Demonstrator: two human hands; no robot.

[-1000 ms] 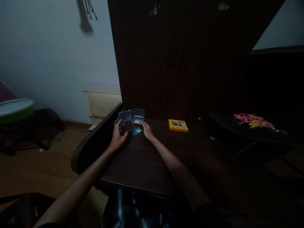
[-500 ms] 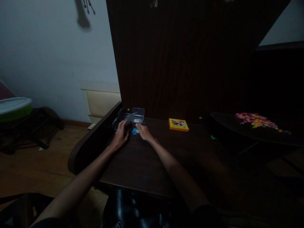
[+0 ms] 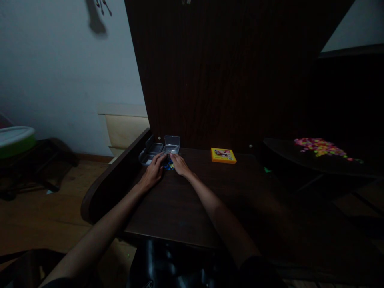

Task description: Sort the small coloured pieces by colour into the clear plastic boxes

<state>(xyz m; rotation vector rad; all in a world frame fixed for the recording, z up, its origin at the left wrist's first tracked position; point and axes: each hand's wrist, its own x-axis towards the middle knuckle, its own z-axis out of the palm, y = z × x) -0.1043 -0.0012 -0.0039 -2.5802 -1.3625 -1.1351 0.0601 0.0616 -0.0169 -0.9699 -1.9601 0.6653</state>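
Two small clear plastic boxes [image 3: 163, 147] stand open side by side at the far left corner of a dark wooden table [image 3: 192, 200]. My left hand [image 3: 153, 173] lies palm down just in front of the left box, fingers stretched toward it. My right hand [image 3: 180, 166] rests in front of the right box, fingers flat on the table. Between the two hands lies a small heap of blue and yellow pieces [image 3: 169, 166], partly hidden by my fingers. The room is dim and fine detail is hard to read.
A flat yellow box [image 3: 223, 155] lies on the table to the right of my hands. Farther right, a pile of pink and yellow pieces [image 3: 322, 147] covers a dark rounded surface. A dark wooden panel rises behind the table. A green and white stool [image 3: 13, 141] stands at left.
My left hand had a box with dark pieces tilted up; that box now lies down on the table and the hand rests flat before it. The right hand slid closer to the pieces.
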